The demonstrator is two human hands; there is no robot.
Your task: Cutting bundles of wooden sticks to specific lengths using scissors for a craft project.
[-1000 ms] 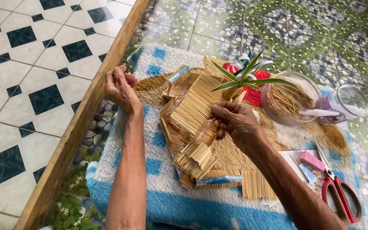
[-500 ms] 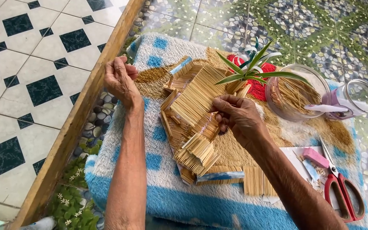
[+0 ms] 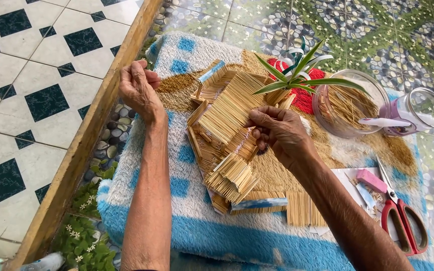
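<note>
The right hand (image 3: 280, 133) lies knuckles up on the stick model (image 3: 229, 138), its fingers curled tight and pinched on the thin sticks at the panel's edge; the fingertips are folded under, so exactly what they grip is hard to make out. Its forearm runs off toward 5 o'clock and is cut by the frame's lower edge. The left hand (image 3: 139, 90) is raised at about 10 o'clock from the model, back to the camera, fingers loosely bent and thumb drawn in against them; whether anything sits between them cannot be told. Its forearm drops straight toward 6 o'clock. The stick model, a layered build of pale wooden sticks with slanted panels, sits in the middle of a fluffy blue, white and tan mat (image 3: 187, 236), partly hidden beneath the right hand. At 1 o'clock from that hand a small green plant (image 3: 297, 75) rises over a red patch, and just beyond at 2 o'clock stands a clear jar (image 3: 347, 103) of loose sticks, with a clear lid (image 3: 420, 110) beside it. At 4 o'clock lie a pink block (image 3: 371, 180) and red-handled scissors (image 3: 403, 221). A wooden rail (image 3: 84, 145) borders the mat at 9 o'clock.
</note>
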